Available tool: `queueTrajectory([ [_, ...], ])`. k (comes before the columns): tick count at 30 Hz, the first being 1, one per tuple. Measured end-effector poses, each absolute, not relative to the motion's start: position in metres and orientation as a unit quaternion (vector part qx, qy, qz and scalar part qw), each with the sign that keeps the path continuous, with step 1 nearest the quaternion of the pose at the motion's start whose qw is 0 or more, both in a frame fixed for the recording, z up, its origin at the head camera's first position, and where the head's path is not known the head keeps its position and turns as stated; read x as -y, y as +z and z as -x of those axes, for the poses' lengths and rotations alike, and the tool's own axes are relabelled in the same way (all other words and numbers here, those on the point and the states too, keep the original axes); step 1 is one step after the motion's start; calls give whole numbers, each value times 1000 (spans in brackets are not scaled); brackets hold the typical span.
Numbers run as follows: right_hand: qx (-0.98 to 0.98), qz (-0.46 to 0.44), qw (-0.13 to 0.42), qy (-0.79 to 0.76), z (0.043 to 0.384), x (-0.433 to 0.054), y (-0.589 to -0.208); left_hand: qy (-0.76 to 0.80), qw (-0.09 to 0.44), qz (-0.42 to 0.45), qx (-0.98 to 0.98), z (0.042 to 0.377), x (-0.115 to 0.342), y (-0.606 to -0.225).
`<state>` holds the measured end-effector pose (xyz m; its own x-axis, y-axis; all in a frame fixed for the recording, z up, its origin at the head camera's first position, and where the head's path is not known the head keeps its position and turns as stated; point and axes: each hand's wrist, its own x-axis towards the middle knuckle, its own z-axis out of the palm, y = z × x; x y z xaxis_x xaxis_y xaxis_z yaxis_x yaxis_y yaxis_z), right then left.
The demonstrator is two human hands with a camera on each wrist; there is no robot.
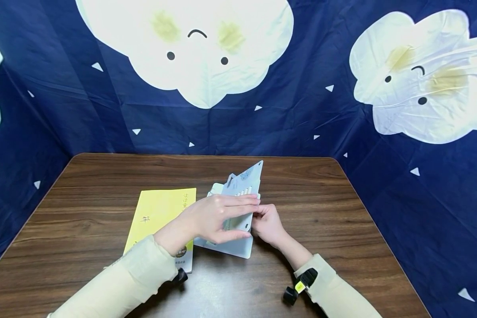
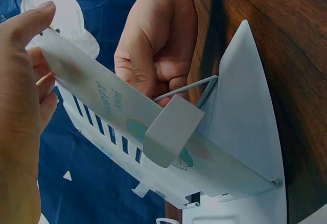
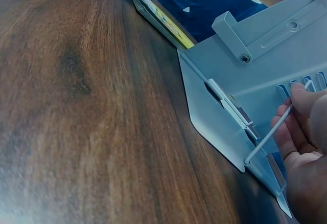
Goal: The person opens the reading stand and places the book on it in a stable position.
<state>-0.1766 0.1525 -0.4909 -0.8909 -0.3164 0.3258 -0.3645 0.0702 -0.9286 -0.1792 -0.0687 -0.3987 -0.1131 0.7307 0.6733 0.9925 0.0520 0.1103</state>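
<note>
A light blue book stand (image 1: pixel 244 179) stands on the table with its slotted panel tilted up from the base plate (image 1: pixel 232 251). My left hand (image 1: pixel 218 216) holds the panel by its edge, thumb on one side and fingers on the other, as the left wrist view shows. Behind the panel, my right hand (image 1: pixel 268 223) pinches the thin wire support (image 3: pixel 271 134) between thumb and fingers. The wire's end lies close to the row of slots (image 3: pixel 301 83). A small page clip (image 2: pixel 173 129) sticks out from the panel's front.
A yellow book (image 1: pixel 160 212) lies flat left of the stand, partly under my left forearm. The brown wooden table (image 1: pixel 322 198) backs onto a dark blue cloth (image 1: pixel 103 119) with white clouds. Dark wrist cameras (image 1: pixel 302 285) are strapped over the sleeves.
</note>
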Motion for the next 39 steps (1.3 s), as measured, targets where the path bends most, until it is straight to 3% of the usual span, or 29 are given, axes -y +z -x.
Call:
queueTrajectory([
  [30, 734, -232, 39, 637, 174, -158, -493, -287, 217, 622, 695, 176, 62, -405],
  [39, 725, -245, 27, 643, 173, -159, -492, -302, 185, 600, 717, 175, 68, -409],
])
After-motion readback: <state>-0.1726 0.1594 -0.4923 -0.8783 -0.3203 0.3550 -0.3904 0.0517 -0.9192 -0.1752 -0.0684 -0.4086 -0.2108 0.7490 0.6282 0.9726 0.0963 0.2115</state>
